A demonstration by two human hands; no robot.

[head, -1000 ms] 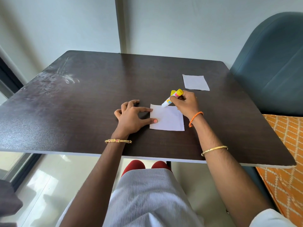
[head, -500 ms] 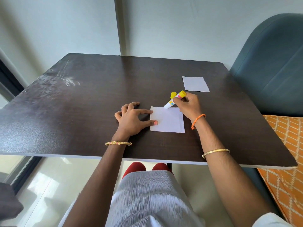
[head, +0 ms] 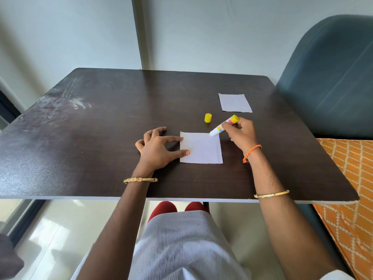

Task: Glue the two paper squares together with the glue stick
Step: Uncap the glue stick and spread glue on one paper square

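A white paper square [head: 203,148] lies flat on the dark table [head: 101,128], near the front. My left hand [head: 156,147] rests spread on the table, thumb and forefinger pressing the square's left edge. My right hand [head: 241,134] grips a glue stick [head: 223,126] with a yellow end, tilted so its white tip touches the square's far right corner. The yellow cap [head: 208,118] stands alone on the table behind the square. A second white paper square [head: 235,103] lies farther back to the right, untouched.
A dark teal chair back [head: 333,77] rises at the table's right edge, with an orange patterned cushion [head: 351,178] below it. A pale wall stands behind the table. The table's near edge runs just above my lap.
The glue stick's tip has slid right along the square's far edge to its right corner. The yellow cap, half hidden behind the stick before, now stands in plain view.
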